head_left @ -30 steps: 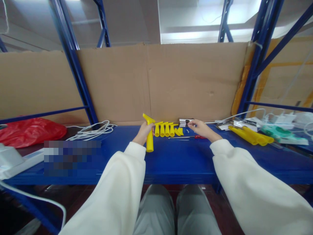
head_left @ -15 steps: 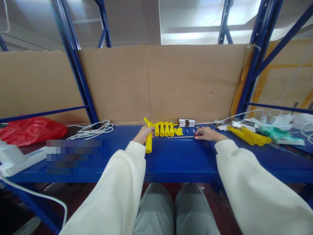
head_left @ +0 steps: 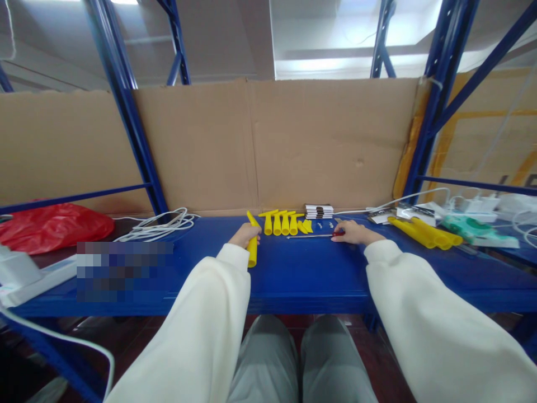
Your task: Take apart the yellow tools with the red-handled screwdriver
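At a blue metal desk point(head_left: 302, 274), the left hand point(head_left: 242, 235) holds a tilted yellow plastic tube point(head_left: 252, 256) mid-length, ends jutting above and below; the right hand point(head_left: 354, 232) touches a slim red-handled metal tool point(head_left: 310, 236), whether clasped impossible to tell

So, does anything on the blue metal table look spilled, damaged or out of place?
I see nothing spilled or damaged. Mildly untidy, perhaps: the loosely looped white cable toward the back left of the blue metal table, since its overlapping strands contrast with the neatly lined-up yellow plastic tube-ended parts.
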A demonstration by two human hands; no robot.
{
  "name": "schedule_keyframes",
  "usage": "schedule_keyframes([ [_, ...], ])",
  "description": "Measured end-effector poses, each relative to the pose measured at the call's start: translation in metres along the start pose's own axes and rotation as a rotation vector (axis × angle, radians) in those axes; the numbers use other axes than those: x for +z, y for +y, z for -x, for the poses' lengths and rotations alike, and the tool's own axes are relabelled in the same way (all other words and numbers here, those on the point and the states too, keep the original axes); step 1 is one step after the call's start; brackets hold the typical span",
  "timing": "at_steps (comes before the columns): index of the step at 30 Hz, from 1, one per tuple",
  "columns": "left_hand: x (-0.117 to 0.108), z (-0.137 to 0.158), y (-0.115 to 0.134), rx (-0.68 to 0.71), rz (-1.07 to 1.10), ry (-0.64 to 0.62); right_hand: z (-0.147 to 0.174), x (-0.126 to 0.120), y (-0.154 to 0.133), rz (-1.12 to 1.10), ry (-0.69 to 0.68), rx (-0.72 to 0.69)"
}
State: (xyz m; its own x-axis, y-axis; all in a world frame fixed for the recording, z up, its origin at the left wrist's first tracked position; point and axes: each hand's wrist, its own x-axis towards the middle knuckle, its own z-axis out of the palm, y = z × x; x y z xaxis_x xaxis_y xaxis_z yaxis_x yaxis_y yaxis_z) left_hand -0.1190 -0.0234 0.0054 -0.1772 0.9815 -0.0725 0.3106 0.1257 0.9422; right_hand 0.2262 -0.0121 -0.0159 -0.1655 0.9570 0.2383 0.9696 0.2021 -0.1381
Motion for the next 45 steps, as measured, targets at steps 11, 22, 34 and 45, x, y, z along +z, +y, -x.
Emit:
schedule_keyframes([
  [11,0.002,0.017,0.010,0.074,-0.006,0.029,0.004,-0.003,-0.008,-0.021,-0.007,-0.005],
  [22,0.008,0.029,0.012,0.224,-0.075,-0.246,-0.001,0.003,-0.002,-0.219,0.181,-0.131],
  [34,0.013,0.027,0.008,0.295,-0.096,-0.435,-0.001,0.004,-0.004,-0.243,0.179,-0.159],
  [45,0.014,0.029,0.008,0.296,-0.118,-0.377,-0.005,0.007,0.001,-0.262,0.206,-0.196],
])
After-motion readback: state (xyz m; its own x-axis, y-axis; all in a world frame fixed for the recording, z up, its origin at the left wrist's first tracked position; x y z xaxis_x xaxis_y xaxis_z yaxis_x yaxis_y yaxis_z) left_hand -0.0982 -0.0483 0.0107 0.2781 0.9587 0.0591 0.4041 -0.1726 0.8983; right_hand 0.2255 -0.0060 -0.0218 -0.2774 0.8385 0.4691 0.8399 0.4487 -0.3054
